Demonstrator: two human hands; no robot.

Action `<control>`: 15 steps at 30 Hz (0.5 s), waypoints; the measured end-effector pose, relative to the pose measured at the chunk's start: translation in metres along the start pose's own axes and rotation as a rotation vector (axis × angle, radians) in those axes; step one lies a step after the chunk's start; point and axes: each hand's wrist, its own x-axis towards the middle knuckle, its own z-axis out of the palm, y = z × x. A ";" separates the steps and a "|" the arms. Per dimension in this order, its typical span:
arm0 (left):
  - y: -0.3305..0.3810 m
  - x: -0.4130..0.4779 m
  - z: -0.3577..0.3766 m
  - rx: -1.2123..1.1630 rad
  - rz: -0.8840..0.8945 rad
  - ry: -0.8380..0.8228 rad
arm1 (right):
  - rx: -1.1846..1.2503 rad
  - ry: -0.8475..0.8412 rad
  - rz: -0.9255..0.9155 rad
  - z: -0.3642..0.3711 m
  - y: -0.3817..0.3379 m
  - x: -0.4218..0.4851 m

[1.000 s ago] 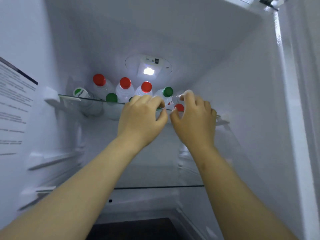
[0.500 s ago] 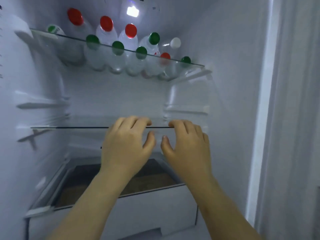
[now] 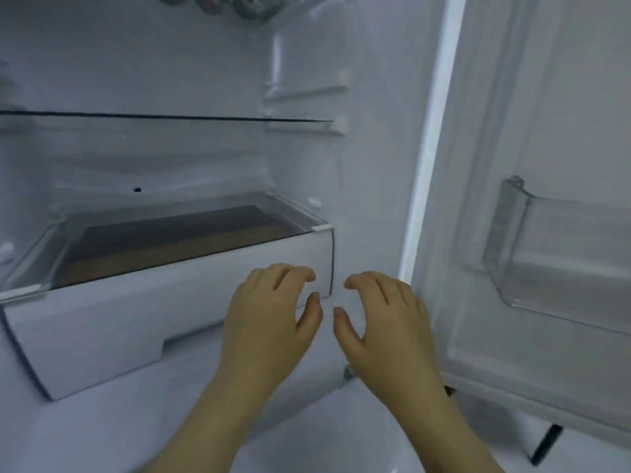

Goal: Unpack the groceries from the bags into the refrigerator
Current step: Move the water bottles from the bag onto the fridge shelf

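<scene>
A: And the left hand [image 3: 269, 319]?
B: Half open. All fingers [image 3: 290, 274] bent loosely, a little spread, thumb apart from them. Holds nothing.
A: Touching the drawer [image 3: 102, 322]?
B: Hard to tell. Overlaps the right end of its white front; contact not clear.
A: And the right hand [image 3: 386, 322]?
B: Nearly the same shape, like a mirror of the left. Curved loosely too, thumb pointing toward the other thumb, with a gap between the two. Also holds nothing. Hangs just right of the drawer corner, before the side wall of the fridge [image 3: 205, 63].
A: Where are the groceries?
B: Only bottles [image 3: 246, 8], seen blurred from below at the very top edge, on the upper level. Well above both hands, far from any fingertip.
A: Between bottles and hands?
B: First a glass shelf [image 3: 164, 116], then the clear cover [image 3: 293, 213] over the drawer.
A: And on the right side?
B: The open door [image 3: 580, 97], with a clear bin [image 3: 563, 268] on it, near the right hand but apart from it.
</scene>
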 end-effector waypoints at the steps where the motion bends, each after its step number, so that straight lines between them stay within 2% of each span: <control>1: 0.007 -0.009 0.007 -0.030 0.006 -0.035 | -0.015 -0.018 0.039 -0.005 0.007 -0.015; 8: 0.085 -0.069 0.048 -0.168 0.087 -0.288 | -0.136 -0.142 0.345 -0.057 0.056 -0.109; 15: 0.218 -0.131 0.075 -0.326 0.217 -0.496 | -0.267 -0.231 0.624 -0.162 0.113 -0.210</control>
